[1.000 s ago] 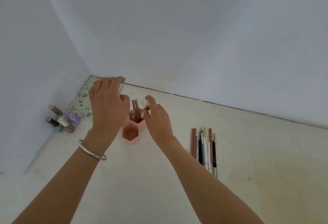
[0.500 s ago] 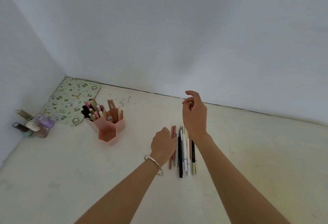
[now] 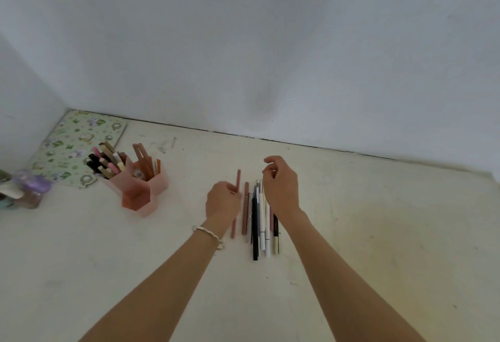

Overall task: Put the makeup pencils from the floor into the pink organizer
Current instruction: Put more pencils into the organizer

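Observation:
A row of several makeup pencils [image 3: 255, 222] lies on the pale floor at the centre, in brown, black, white and cream. My left hand [image 3: 222, 202] pinches the leftmost one, a pink-brown pencil [image 3: 238, 179], whose far tip is lifted away from the row. My right hand [image 3: 281, 186] hovers over the right side of the row, fingers loosely curled, holding nothing. The pink organizer [image 3: 140, 192], made of hexagonal cups, stands to the left and holds several pencils upright.
A green patterned mat [image 3: 78, 146] lies in the back left corner by the walls. Small nail polish bottles [image 3: 24, 188] stand at the far left edge. White walls close the space behind and to the left.
Both hands have left the organizer and come right to the pencil row. My left hand has closed on the leftmost pink-brown pencil and raised its tip; my right hand has lowered towards the row.

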